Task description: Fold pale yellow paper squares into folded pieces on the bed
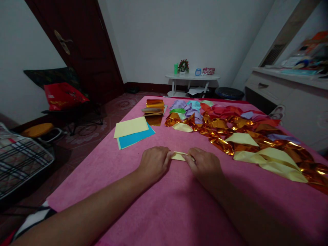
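Note:
Between my two hands, a narrow folded strip of pale yellow paper (178,156) is held just over the pink tablecloth (164,205). Its left end is pinched by my left hand (155,162), fingers closed. On the other end my right hand (205,165) grips with thumb and curled fingers. Ahead and to the left lie flat sheets: a yellow sheet (131,127) on top of a blue sheet (137,135). Folded paper pieces spread along the right, including a yellow folded piece (273,162) and shiny gold foil pieces (222,145).
Behind the flat sheets sits a stack of gold and brown paper (154,111). Purple folded pieces (193,114) and red ones (228,111) lie at the table's far side. A white side table (192,77) stands by the wall. A chair with a red bag (63,96) is at left.

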The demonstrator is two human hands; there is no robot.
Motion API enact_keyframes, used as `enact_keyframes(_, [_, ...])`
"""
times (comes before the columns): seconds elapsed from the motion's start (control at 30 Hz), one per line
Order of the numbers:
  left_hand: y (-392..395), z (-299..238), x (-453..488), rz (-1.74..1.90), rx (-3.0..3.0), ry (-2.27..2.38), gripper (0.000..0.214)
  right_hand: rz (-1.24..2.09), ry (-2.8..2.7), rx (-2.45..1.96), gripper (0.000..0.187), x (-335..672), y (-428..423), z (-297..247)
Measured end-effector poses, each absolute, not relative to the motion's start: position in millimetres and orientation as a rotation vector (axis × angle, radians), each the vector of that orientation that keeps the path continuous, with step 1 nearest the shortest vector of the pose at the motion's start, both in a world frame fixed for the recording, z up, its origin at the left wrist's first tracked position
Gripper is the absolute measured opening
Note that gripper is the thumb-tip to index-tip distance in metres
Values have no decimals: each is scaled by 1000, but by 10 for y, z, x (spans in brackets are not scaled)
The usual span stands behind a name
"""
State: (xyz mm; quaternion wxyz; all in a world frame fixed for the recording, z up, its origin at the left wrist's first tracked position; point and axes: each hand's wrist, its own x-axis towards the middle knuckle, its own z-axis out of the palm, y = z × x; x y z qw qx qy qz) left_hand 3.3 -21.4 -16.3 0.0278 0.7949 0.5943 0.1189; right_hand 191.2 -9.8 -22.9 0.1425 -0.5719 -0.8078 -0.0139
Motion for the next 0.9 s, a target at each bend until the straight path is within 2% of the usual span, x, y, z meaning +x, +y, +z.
enact_keyframes(0.27, [-181,-185,14,294,2671,1654,25,-200,-2430,-1479,31,1931,-125,-297])
enact_keyframes(0.4, [-185,-184,5,290,2658,1632,25,-198,-2432,-1396,33,1932,-121,-305])
enact_keyframes(0.6, [-171,-186,-6,316,2562,1639,37,123,-2346,-1180,39,1915,-140,-266])
enact_keyframes(0.73, [-161,-190,-20,352,2519,1593,40,338,-2249,-1234,40,1917,-167,-230])
enact_keyframes(0.9, [-172,-181,-23,425,2473,1464,42,413,-2151,-1367,40,1904,-187,-196])
